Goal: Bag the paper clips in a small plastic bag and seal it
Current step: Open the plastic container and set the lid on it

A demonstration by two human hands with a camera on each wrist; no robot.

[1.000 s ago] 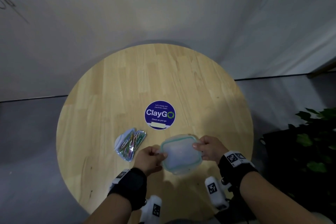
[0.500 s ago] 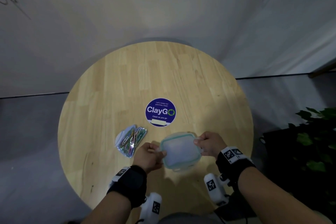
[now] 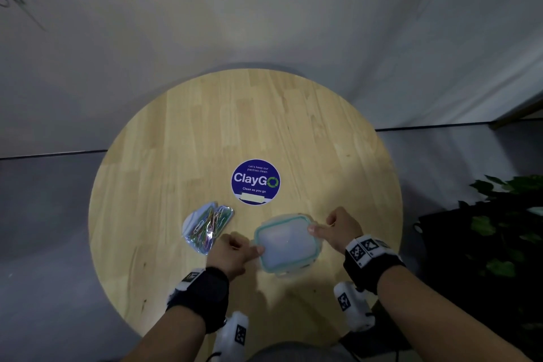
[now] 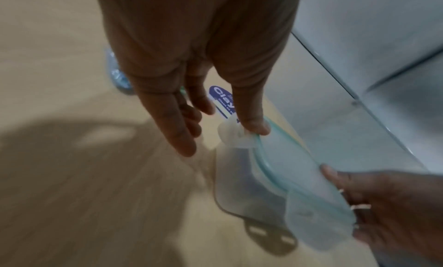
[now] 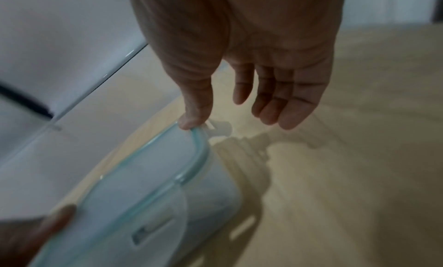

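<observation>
A small clear plastic bag (image 3: 208, 225) holding several coloured paper clips lies flat on the round wooden table (image 3: 164, 258), left of my hands. A frosted container with a teal-rimmed lid (image 3: 286, 244) stands between my hands near the front edge. My left hand (image 3: 235, 253) rests its thumb on the lid's left edge (image 4: 254, 127), the other fingers hanging loose beside it. My right hand (image 3: 338, 228) has its thumb on the lid's far right rim (image 5: 191, 119), fingers relaxed above the table. The lid's side flaps (image 4: 309, 214) stick out unlatched.
A round blue ClayGo sticker (image 3: 255, 181) marks the table's middle. Bare wood stretches behind it and to the right. A white wall panel (image 3: 264, 32) rises beyond the table. A dark potted plant (image 3: 499, 244) stands off the right edge.
Both hands and the container have shifted very slightly; the thumbs stay on the lid. The bag of clips has not moved.
</observation>
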